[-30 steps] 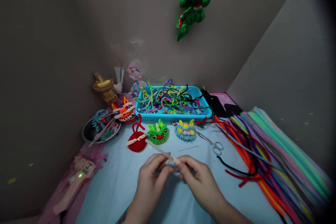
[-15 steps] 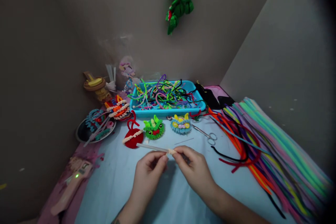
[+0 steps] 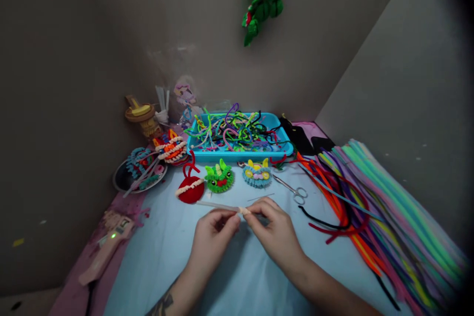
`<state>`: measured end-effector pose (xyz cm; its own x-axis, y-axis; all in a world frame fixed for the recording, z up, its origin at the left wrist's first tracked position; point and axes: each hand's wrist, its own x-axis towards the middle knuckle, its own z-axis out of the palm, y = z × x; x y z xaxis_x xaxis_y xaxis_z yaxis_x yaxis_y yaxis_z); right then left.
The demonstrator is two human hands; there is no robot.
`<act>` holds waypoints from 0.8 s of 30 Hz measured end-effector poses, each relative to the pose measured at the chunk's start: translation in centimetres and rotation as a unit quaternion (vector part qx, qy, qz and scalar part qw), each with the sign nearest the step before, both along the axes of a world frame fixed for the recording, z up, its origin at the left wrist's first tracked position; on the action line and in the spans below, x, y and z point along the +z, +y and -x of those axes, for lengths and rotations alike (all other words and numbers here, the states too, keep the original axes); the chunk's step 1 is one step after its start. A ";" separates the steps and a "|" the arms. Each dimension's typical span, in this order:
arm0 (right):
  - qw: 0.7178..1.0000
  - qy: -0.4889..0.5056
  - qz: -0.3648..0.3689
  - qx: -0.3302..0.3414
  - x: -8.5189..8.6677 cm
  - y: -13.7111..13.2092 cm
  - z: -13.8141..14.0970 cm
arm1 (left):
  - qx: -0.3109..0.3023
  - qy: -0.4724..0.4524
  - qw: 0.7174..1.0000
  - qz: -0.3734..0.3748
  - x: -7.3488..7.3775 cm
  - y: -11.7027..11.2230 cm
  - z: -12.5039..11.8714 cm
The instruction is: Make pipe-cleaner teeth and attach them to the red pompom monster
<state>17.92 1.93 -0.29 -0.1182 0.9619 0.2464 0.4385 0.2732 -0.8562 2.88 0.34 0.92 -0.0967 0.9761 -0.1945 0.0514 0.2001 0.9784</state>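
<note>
Between my hands is a thin translucent white stick (image 3: pixel 219 205), pointing left. A short cream fuzzy pipe cleaner (image 3: pixel 244 211) is wound around its right end. My left hand (image 3: pixel 213 239) is closed, pinching the stick just left of the cream coil. The fingers of my right hand (image 3: pixel 276 237) pinch the coil itself; the fingertips hide part of it. Just beyond the stick's far tip lies a red fuzzy disc (image 3: pixel 190 192) with a cream twisted strip across it. Beside that sit a green dragon-like face (image 3: pixel 220 177) and a blue and yellow face (image 3: pixel 256 174).
Scissors (image 3: pixel 294 189) and a thin needle-like rod (image 3: pixel 261 197) lie beyond my hands. A blue tray (image 3: pixel 240 156) holds pipe cleaner scraps. Bundled pipe cleaners (image 3: pixel 400 207) spread along the right. At left are a metal bowl (image 3: pixel 120 185) and a pink glue-gun-like tool (image 3: pixel 105 254) with a green light.
The whole view has shifted slightly, so the scene sits a little to the right. Both hands keep their pinch, with the stick's tip now close under the red disc.
</note>
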 end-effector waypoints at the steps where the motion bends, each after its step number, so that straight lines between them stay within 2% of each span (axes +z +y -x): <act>1: 1.000 -0.004 -0.003 -0.001 -0.1 0.0 -0.1 | 0.003 -0.004 1.000 0.006 0.0 0.1 -0.1; 7: 0.999 -0.015 -0.046 -0.012 -0.5 -0.1 -0.1 | 0.008 -0.024 0.999 0.038 -0.2 0.3 -0.2; 15: 0.993 -0.054 -0.100 -0.019 -1.0 -0.2 0.0 | 0.009 -0.036 0.999 0.040 -0.9 0.2 -0.2; 24: 0.987 -0.090 -0.132 -0.008 -1.1 -0.5 0.0 | -0.001 -0.004 1.000 -0.001 -1.2 0.3 -0.5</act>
